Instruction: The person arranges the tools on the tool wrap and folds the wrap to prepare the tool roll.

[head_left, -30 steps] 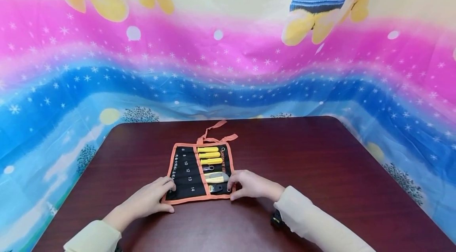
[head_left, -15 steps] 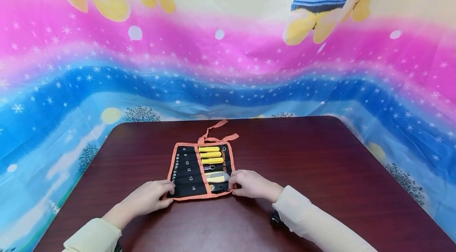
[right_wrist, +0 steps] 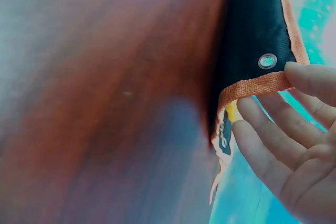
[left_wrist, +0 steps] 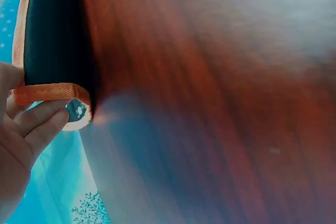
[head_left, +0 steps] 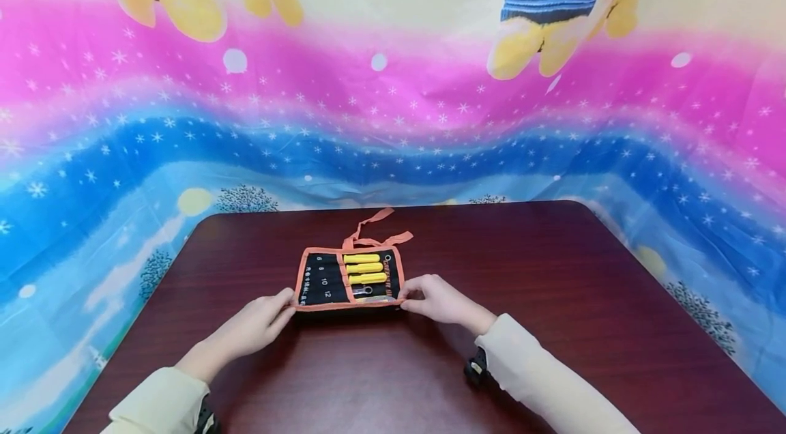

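Observation:
A black tool roll (head_left: 316, 278) with orange trim lies on the table, its near edge lifted and folded up. My left hand (head_left: 258, 321) pinches the near left corner; in the left wrist view the fabric (left_wrist: 52, 35) curves over between thumb and fingers. The near right corner is pinched by my right hand (head_left: 441, 299), its thumb beside a metal eyelet (right_wrist: 268, 61) in the right wrist view. Three yellow handles (head_left: 366, 269) stick out of pockets, with a small ring-ended wrench (head_left: 368, 290) below them. The fold mostly covers the cutter knife.
Orange tie straps (head_left: 383, 241) trail from the roll's far edge. The dark red wooden table (head_left: 522, 256) extends around it, with a colourful printed curtain (head_left: 393, 113) behind. A black wrist device (head_left: 475, 369) sits at the right cuff.
Both hands have taken hold of the near corners and raised them, moving away from the body. The near edge has folded over, hiding the lower pockets and the black-handled tool.

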Demonstrator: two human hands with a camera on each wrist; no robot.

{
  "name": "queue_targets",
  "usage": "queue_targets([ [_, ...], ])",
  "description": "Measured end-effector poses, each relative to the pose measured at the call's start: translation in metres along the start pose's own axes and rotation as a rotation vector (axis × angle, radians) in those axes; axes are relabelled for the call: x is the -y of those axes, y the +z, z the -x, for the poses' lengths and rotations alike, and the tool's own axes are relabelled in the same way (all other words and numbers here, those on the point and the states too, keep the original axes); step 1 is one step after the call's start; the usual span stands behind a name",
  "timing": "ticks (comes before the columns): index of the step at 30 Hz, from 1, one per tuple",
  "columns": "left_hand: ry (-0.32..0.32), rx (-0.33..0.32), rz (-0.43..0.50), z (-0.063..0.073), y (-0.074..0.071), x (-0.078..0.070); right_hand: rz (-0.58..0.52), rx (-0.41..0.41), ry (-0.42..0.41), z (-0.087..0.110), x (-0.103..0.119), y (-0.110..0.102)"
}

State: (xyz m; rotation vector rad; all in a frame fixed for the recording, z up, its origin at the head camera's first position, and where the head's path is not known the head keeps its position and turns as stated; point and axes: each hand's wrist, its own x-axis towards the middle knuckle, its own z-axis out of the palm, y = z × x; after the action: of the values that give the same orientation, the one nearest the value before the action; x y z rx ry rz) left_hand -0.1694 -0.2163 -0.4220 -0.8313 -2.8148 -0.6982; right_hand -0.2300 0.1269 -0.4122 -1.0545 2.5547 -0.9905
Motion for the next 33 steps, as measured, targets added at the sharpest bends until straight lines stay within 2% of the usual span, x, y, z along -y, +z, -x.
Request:
queue_targets([
  [9,-0.112,-0.087,0.101,-0.022,-0.003,0.009,-0.323,-0.078,0.137,-0.018,-0.012,-0.007],
  [15,-0.2,-0.135,0.116,-0.043,0.0,0.02,-0.435,-0.149,0.259,-0.033,-0.017,-0.008],
  [23,-0.369,-0.125,0.194,-0.064,0.006,0.028,-0.479,-0.204,0.349,-0.052,-0.026,-0.006],
  [29,-0.506,-0.104,0.273,-0.074,0.012,0.033,-0.446,-0.207,0.363,-0.061,-0.032,-0.002],
  [33,-0.589,-0.064,0.314,-0.076,0.017,0.035,-0.407,-0.181,0.382,-0.063,-0.035,0.002],
])
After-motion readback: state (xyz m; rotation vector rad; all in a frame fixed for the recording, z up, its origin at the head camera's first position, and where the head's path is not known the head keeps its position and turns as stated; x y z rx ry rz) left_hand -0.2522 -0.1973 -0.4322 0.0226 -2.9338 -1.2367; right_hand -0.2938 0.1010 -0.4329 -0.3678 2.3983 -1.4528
